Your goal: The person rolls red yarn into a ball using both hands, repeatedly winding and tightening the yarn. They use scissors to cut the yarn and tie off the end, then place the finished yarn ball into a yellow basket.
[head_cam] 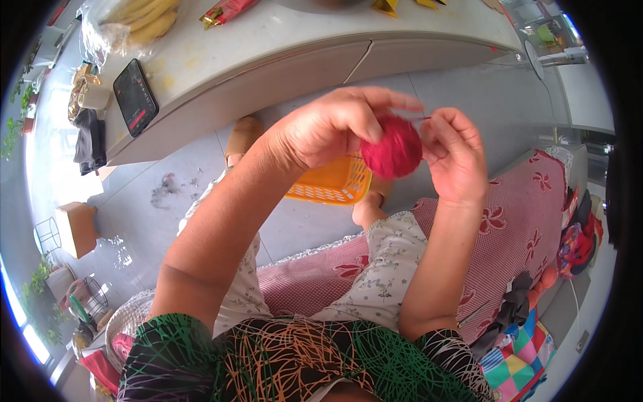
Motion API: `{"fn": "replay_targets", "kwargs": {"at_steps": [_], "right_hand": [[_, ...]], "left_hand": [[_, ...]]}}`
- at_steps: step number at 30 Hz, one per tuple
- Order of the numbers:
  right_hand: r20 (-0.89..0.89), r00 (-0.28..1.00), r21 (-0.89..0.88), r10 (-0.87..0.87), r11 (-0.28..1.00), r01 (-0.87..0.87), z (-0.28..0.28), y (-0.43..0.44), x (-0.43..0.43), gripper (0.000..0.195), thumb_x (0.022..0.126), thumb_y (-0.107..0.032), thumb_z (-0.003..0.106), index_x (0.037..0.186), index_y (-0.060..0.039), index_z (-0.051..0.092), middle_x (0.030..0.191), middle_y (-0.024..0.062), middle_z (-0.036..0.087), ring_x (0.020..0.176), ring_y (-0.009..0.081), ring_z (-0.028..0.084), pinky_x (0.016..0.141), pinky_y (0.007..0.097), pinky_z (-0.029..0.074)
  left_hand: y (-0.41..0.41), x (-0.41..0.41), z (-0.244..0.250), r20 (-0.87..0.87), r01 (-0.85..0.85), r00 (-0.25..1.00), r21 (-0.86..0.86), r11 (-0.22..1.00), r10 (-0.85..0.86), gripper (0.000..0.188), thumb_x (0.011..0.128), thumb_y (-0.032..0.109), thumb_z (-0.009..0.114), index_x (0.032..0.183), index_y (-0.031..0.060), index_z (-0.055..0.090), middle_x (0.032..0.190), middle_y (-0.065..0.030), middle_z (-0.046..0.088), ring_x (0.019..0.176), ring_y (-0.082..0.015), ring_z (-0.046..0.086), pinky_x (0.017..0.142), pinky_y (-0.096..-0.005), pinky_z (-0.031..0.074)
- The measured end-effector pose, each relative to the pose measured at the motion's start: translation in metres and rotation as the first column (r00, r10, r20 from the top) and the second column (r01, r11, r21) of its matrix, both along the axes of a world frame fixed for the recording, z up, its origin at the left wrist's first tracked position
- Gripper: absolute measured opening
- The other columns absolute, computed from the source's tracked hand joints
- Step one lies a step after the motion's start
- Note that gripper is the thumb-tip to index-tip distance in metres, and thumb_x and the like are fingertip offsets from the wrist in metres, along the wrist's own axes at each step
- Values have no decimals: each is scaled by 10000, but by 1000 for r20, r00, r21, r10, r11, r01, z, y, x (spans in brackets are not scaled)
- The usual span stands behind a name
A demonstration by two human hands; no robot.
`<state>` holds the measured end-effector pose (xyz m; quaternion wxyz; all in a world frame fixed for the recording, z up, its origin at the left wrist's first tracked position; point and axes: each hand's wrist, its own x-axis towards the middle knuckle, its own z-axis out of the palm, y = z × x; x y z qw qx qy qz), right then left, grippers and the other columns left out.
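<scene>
A ball of crimson yarn [393,147] is held up in front of me by my left hand [334,123], whose thumb lies against its upper left side while the other fingers reach over and behind it. Close by on the right, my right hand [454,145] pinches a strand of the same yarn [424,118] between thumb and forefinger, near the top of the ball. Below and behind the ball, a yellow perforated plastic basket [334,182] sits between my feet, partly hidden by my left forearm.
A low white-topped table [261,37] stands ahead, bearing a smartphone [135,98], bananas in a clear bag [150,22] and a red packet [228,11]. A patterned pink cover [517,221] lies on the seat. Folded patchwork fabric [517,362] is at my right; a small stool [76,228] stands left.
</scene>
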<state>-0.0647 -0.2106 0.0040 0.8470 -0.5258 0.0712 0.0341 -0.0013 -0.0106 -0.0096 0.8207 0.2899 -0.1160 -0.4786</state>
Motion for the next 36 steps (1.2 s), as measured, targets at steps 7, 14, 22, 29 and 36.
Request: {"fn": "replay_targets", "kwargs": {"at_steps": [7,14,22,29,36], "right_hand": [[-146,984,-204,99,971,-128,6,7,-1,81,837,-69,636,815,5,611,681,-7,526,554,52,377,509,203,315],[82,973,-122,217,971,-206,10,11,-9,77,871,-61,583,853,13,588,727,13,507,550,56,371,510,201,335],[-66,996,-66,-62,996,57,-1,-3,0,65,866,-77,610,837,-19,602,694,-20,498,550,56,366,499,208,295],[-116,993,-63,38,997,-45,5,6,0,68,846,-63,623,825,-3,598,709,-1,528,549,48,386,498,195,306],[-33,991,-89,129,987,-131,8,3,-5,46,851,-39,597,832,3,597,702,8,536,555,55,400,505,197,326]], "left_hand": [[8,25,-19,-253,-541,828,-128,831,500,429,753,163,654,1106,-40,523,1076,-159,591,990,-284,581,899,-442,493],[2,16,-8,732,-710,646,472,523,217,377,659,58,699,1008,-40,595,888,-96,644,813,-182,611,794,-276,492],[-5,0,-3,115,-99,989,71,993,91,580,628,159,575,1155,-78,524,1033,-180,620,901,-251,616,809,-353,505],[12,25,-22,-400,-481,840,-236,844,367,541,692,183,613,1149,-79,490,1107,-261,558,1017,-368,562,844,-450,513],[19,36,-19,-428,-652,719,-143,745,547,450,751,160,643,1119,-59,505,1098,-210,564,986,-288,552,881,-387,487]]}}
